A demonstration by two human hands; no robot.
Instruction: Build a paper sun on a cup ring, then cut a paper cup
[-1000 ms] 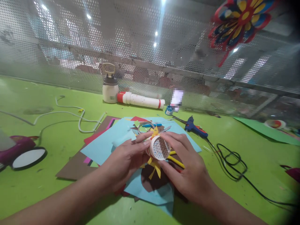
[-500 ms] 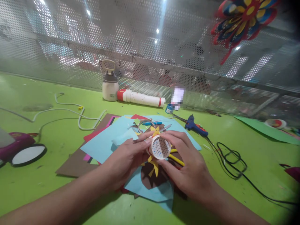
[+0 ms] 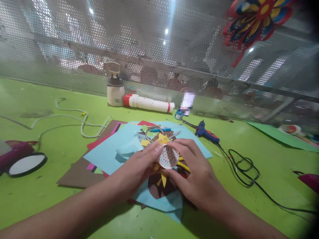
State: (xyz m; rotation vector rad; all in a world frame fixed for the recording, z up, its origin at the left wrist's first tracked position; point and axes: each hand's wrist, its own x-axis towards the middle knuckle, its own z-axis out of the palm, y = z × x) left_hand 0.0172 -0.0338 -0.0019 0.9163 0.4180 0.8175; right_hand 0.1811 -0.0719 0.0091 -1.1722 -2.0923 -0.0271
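Both hands, left hand (image 3: pixel 136 171) and right hand (image 3: pixel 196 176), are closed with fingertips pinched on a small round paper disc (image 3: pixel 168 157) with an unreadable dotted grid, held above coloured paper sheets (image 3: pixel 112 151) on the green bench (image 3: pixel 50 192).

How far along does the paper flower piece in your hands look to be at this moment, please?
Done: yellow petals already ring the white dotted disc. In hand: the left hand and right hand both grip the disc above the blue paper sheets. Left: brown paper lies loose beneath, and the blue glue gun rests untouched beside the sheets, so more joining seems likely.
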